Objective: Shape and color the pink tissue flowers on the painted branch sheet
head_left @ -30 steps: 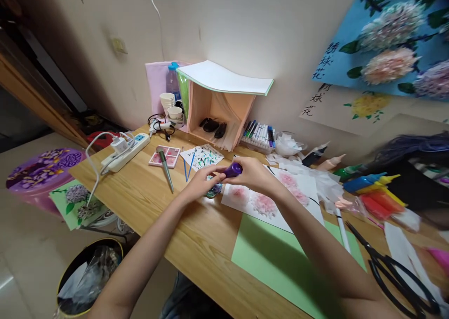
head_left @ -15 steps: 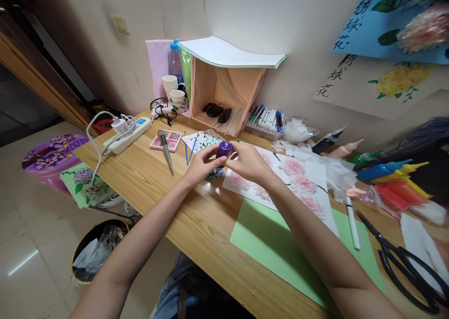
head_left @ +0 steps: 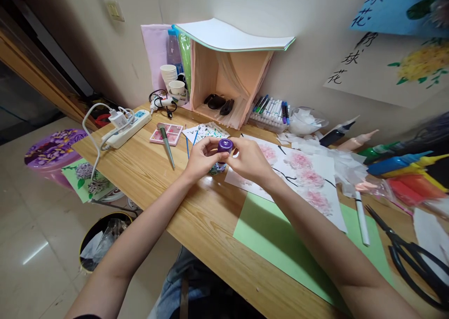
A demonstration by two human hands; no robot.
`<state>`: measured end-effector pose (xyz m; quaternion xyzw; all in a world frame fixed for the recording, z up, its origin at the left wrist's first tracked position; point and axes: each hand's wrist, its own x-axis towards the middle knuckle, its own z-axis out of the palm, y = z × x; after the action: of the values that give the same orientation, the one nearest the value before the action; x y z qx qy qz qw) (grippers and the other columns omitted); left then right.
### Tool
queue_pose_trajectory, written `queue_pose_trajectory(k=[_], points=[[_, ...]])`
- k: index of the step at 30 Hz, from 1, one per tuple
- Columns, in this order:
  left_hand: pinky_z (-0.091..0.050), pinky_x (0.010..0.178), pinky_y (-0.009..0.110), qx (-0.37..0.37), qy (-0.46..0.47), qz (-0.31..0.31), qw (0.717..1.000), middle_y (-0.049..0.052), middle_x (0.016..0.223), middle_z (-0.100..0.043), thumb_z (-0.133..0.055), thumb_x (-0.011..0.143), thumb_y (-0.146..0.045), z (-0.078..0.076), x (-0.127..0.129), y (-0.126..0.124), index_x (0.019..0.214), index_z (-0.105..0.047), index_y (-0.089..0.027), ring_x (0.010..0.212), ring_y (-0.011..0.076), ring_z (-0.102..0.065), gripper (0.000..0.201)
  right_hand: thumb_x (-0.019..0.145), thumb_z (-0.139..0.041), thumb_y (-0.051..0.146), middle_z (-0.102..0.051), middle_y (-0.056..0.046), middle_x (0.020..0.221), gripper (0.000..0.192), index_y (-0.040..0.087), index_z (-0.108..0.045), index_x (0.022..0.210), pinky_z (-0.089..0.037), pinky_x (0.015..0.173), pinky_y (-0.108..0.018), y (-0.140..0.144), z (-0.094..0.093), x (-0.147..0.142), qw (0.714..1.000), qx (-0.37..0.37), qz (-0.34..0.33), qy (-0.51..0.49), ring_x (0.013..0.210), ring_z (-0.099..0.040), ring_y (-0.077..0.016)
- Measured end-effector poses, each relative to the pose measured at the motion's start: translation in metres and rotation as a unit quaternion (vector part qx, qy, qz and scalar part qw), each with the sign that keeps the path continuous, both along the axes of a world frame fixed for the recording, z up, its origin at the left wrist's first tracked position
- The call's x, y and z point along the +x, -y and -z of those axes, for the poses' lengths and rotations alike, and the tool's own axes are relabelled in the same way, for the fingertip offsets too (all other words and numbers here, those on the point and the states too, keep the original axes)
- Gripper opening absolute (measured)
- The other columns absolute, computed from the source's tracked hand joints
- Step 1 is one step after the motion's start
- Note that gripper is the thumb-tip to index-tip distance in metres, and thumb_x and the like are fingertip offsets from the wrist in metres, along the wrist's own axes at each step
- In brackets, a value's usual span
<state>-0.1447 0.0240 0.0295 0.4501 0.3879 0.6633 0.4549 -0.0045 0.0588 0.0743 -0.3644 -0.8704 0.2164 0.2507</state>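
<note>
Purple bottle (head_left: 225,146) now upright; label unreadable, poster (head_left: 382,71) reads 绣球花, seemingly.

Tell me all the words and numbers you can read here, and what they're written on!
"球花" in dark strokes on the blue poster, upper right wall; the top is cut off.
"绣球花" painted in black on the cream poster below it; the first character is partly blurred.
Power strip, markers, purple bottle: no readable text.
</note>
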Motion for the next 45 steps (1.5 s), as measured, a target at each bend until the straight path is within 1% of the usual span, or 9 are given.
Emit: queue_pose_trajectory(k=[4,7,9,14,22,26,30,37,45], points=[[-0.054,0.086,0.034,-0.005,-0.014,-0.010,1.000,0.001,0.089,-0.073,-0.088,0.048,-0.022,-0.001,0.000,0.002,0.083,-0.065,-0.018,0.088,0.0185,-0.069,0.042,0.074,-0.060,0.017,-0.070,-0.008,0.081,0.013,0.013,-0.068,0.084,-0.042,0.066,-0.029,0.000,-0.004,0.002,1.000,-0.005,-0.003,0.008,0.073,-0.058,-0.0190],[-0.051,0.092,0.037,-0.002,-0.039,0.015,0.999,0.004,0.098,-0.072,-0.086,0.055,-0.027,-0.001,-0.001,0.003,0.092,-0.068,-0.018,0.097,0.0215,-0.067,0.042,0.075,-0.060,0.018,-0.072,-0.007,0.085,0.016,0.015,-0.070,0.087,-0.043,0.069,-0.030,-0.002,-0.006,0.005,1.000,-0.004,-0.025,0.015,0.076,-0.060,-0.0194],[-0.050,0.094,0.037,0.004,-0.051,0.021,0.998,0.005,0.101,-0.072,-0.085,0.058,-0.030,0.000,-0.002,0.003,0.092,-0.069,-0.018,0.100,0.0220,-0.066,0.040,0.073,-0.064,0.022,-0.073,-0.006,0.083,0.015,0.016,-0.071,0.085,-0.044,0.069,-0.030,-0.003,-0.007,0.006,0.999,-0.034,-0.026,-0.001,0.076,-0.062,-0.0191],[-0.050,0.088,0.033,0.007,-0.034,-0.027,0.999,0.004,0.094,-0.072,-0.087,0.054,-0.036,-0.001,-0.004,0.003,0.087,-0.067,-0.018,0.095,0.0195,-0.066,0.043,0.067,-0.072,0.027,-0.074,-0.005,0.085,0.019,0.016,-0.071,0.083,-0.049,0.070,-0.029,-0.002,-0.006,0.006,0.986,-0.131,0.009,-0.106,0.078,-0.066,-0.0181],[-0.053,0.079,0.034,-0.032,-0.043,0.004,0.999,0.002,0.083,-0.071,-0.088,0.049,-0.038,-0.001,-0.002,0.001,0.078,-0.064,-0.017,0.085,0.0196,-0.067,0.044,0.070,-0.064,0.021,-0.070,-0.004,0.081,0.008,0.017,-0.065,0.077,-0.045,0.072,-0.030,-0.006,0.007,0.007,0.994,-0.050,-0.021,-0.100,0.077,-0.060,-0.0180],[-0.053,0.083,0.033,-0.029,-0.040,-0.009,0.999,0.000,0.081,-0.070,-0.089,0.048,-0.028,0.002,0.001,0.002,0.078,-0.063,-0.017,0.082,0.0165,-0.067,0.042,0.069,-0.060,0.016,-0.069,-0.003,0.082,0.009,0.017,-0.064,0.077,-0.044,0.074,-0.029,-0.005,0.013,0.008,0.992,-0.053,-0.021,-0.117,0.080,-0.060,-0.0177],[-0.054,0.077,0.030,-0.035,-0.040,-0.026,0.998,0.000,0.078,-0.070,-0.089,0.048,-0.023,0.005,0.003,0.002,0.076,-0.063,-0.016,0.079,0.0156,-0.067,0.039,0.067,-0.058,0.014,-0.069,-0.003,0.081,0.012,0.016,-0.065,0.077,-0.044,0.073,-0.027,-0.004,0.016,0.006,0.989,-0.077,-0.009,-0.125,0.078,-0.060,-0.0172],[-0.054,0.070,0.028,-0.043,-0.044,-0.055,0.997,-0.001,0.074,-0.071,-0.089,0.044,-0.028,0.004,0.005,0.001,0.072,-0.062,-0.016,0.072,0.0144,-0.066,0.040,0.069,-0.057,0.018,-0.070,-0.004,0.079,0.010,0.017,-0.065,0.075,-0.044,0.072,-0.028,-0.003,0.017,0.005,0.990,-0.054,0.000,-0.127,0.076,-0.059,-0.0177],[-0.055,0.069,0.029,-0.050,-0.019,-0.050,0.997,-0.001,0.072,-0.072,-0.090,0.040,-0.029,0.003,0.006,0.000,0.068,-0.062,-0.017,0.070,0.0145,-0.067,0.041,0.069,-0.056,0.019,-0.068,-0.003,0.076,0.009,0.018,-0.064,0.073,-0.044,0.069,-0.027,-0.002,0.017,0.005,0.991,-0.053,0.009,-0.124,0.074,-0.059,-0.0179]])
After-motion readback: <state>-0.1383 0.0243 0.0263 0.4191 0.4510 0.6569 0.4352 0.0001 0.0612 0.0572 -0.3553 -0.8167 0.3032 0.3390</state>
